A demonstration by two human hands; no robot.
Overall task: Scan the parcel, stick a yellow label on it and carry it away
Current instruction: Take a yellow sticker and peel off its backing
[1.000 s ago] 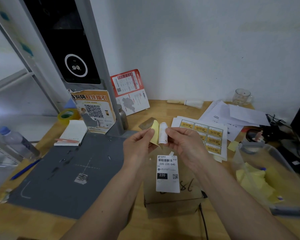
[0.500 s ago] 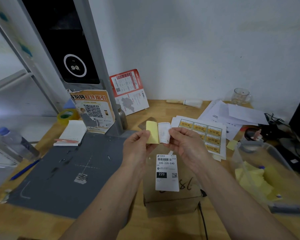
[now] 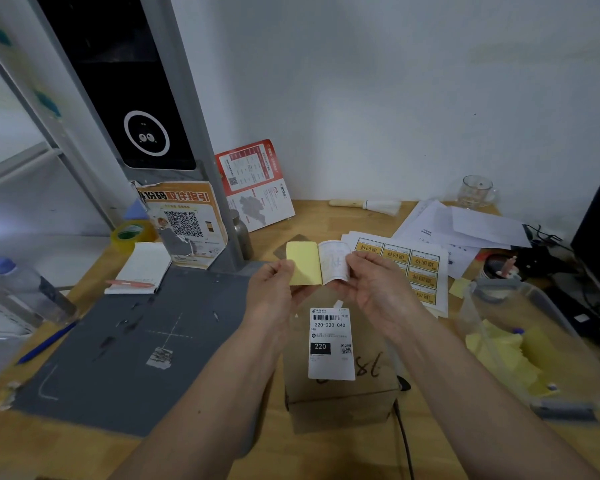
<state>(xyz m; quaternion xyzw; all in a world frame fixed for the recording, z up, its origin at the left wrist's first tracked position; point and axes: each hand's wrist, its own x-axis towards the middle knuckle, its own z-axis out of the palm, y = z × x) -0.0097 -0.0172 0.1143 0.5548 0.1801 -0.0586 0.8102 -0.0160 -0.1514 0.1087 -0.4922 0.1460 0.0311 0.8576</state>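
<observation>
A brown cardboard parcel [image 3: 361, 400] lies on the wooden table below my hands, with a white shipping label [image 3: 330, 344] reading 220-220-C40 on its top. Above the parcel's far end, my left hand [image 3: 272, 289] pinches the yellow backing paper [image 3: 303, 263], spread flat and facing me. My right hand [image 3: 374, 285] pinches the white sticker [image 3: 333, 261], which curls away from the backing along the seam between them. Right of my hands lies a sheet of yellow labels [image 3: 409, 268].
A grey scanning mat [image 3: 129, 344] lies left of the parcel under a tall scanner post [image 3: 142, 98]. A clear bin [image 3: 534, 344] with yellow scraps stands at the right. A notepad, tape roll, bottle, pens, papers, a glass and cables ring the table.
My hands have drawn apart and risen slightly; the sticker is peeled further from the yellow backing, which now lies opened out flat. The parcel has not moved.
</observation>
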